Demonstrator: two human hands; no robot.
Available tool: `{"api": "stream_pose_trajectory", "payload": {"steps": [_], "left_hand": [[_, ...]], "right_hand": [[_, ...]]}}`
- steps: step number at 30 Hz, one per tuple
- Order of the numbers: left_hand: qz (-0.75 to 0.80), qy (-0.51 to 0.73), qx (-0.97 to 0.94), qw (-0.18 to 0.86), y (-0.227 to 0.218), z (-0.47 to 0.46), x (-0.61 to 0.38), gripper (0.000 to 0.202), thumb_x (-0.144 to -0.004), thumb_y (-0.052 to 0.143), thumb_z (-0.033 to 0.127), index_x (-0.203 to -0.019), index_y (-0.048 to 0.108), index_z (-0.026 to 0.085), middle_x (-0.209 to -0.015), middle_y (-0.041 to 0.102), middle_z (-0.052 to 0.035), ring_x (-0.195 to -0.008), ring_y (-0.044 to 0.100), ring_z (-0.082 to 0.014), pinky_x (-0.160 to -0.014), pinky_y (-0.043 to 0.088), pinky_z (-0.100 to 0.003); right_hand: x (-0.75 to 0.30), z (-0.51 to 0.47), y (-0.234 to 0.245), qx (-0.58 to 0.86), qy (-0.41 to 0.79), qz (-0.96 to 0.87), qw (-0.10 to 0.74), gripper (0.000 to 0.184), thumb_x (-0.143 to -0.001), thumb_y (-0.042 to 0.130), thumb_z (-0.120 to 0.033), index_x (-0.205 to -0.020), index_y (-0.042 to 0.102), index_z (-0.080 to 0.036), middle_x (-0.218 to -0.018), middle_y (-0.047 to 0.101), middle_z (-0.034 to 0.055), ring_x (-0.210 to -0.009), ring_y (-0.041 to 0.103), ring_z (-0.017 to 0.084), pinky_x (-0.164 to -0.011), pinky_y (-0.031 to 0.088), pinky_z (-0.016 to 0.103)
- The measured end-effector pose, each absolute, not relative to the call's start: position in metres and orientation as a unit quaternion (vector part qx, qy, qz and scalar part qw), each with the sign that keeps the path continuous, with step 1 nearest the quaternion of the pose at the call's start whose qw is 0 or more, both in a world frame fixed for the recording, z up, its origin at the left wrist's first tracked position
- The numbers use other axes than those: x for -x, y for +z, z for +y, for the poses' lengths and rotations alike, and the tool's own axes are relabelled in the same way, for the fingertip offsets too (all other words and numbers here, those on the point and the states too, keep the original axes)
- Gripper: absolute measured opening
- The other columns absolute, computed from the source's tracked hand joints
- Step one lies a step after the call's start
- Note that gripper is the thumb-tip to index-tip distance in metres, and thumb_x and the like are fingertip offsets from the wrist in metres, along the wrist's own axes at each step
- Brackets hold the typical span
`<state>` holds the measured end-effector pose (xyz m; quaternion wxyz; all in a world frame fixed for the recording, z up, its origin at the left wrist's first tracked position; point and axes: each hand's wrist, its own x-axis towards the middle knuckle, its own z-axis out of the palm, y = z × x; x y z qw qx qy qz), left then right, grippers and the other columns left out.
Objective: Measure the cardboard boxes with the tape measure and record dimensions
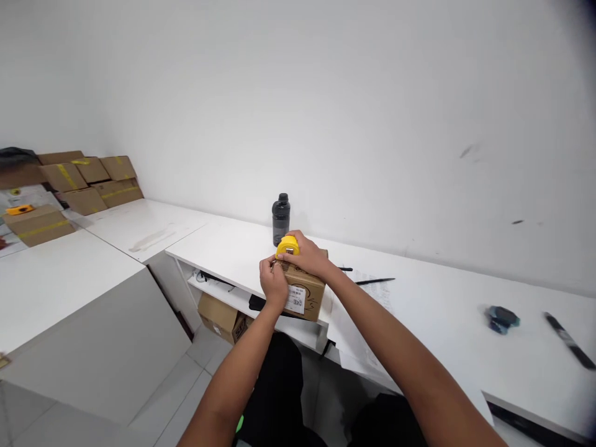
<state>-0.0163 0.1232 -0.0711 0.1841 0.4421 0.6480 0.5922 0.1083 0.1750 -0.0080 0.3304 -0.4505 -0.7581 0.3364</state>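
A small brown cardboard box [305, 292] with a white label stands at the front edge of the white desk [233, 251]. My right hand [305, 253] is closed around a yellow tape dispenser [286, 246] pressed on the box's top. My left hand [273, 285] pinches at the box's upper left corner, fingers closed; what they hold is too small to make out. A dark bottle [280, 218] stands upright just behind the box, near the wall.
Pens [375, 281] and papers [367, 298] lie right of the box. A dark blue object [501, 319] and a black strip [568, 339] sit far right. Taped cardboard boxes [84, 180] pile up at far left. Another box [222, 316] sits under the desk shelf.
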Motion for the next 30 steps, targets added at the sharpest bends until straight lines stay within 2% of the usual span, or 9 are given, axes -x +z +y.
{"api": "stream_pose_trajectory", "payload": {"steps": [3,9,19,30], "left_hand": [[0.638,0.594,-0.454,0.187,-0.075,0.136,0.016,0.02,-0.084,0.046,0.021,-0.093,0.063,0.019,-0.099,0.065,-0.0065,-0.097,0.059,-0.0204,-0.09,0.046,-0.036],[0.629,0.598,-0.457,0.196,-0.084,0.177,0.023,0.022,-0.081,0.045,0.021,-0.09,0.064,0.018,-0.096,0.065,-0.0058,-0.095,0.059,-0.0199,-0.09,0.045,-0.034],[0.647,0.593,-0.451,0.165,-0.094,0.227,0.016,0.025,-0.083,0.043,0.02,-0.095,0.065,0.019,-0.103,0.064,-0.0054,-0.1,0.059,-0.0193,-0.092,0.045,-0.033],[0.647,0.585,-0.459,0.17,-0.109,0.243,0.014,0.026,-0.085,0.042,0.021,-0.1,0.064,0.018,-0.107,0.065,-0.0057,-0.103,0.059,-0.0184,-0.092,0.046,-0.031]], "right_hand": [[-0.111,0.181,-0.015,0.47,0.325,-0.739,0.356,0.055,-0.076,0.068,-0.042,-0.123,0.046,-0.025,-0.108,0.066,0.0036,-0.093,0.062,0.022,-0.08,0.047,0.034],[-0.105,0.213,-0.019,0.501,0.292,-0.733,0.355,0.071,-0.075,0.068,-0.047,-0.134,0.038,-0.022,-0.12,0.063,0.0094,-0.103,0.062,0.028,-0.086,0.047,0.04],[-0.106,0.267,-0.03,0.493,0.277,-0.755,0.333,0.071,-0.078,0.063,-0.051,-0.136,0.035,-0.021,-0.119,0.063,0.0101,-0.101,0.062,0.029,-0.084,0.049,0.039],[-0.107,0.285,-0.045,0.497,0.267,-0.754,0.336,0.07,-0.079,0.062,-0.048,-0.138,0.035,-0.019,-0.119,0.063,0.0105,-0.098,0.062,0.029,-0.083,0.049,0.04]]}}
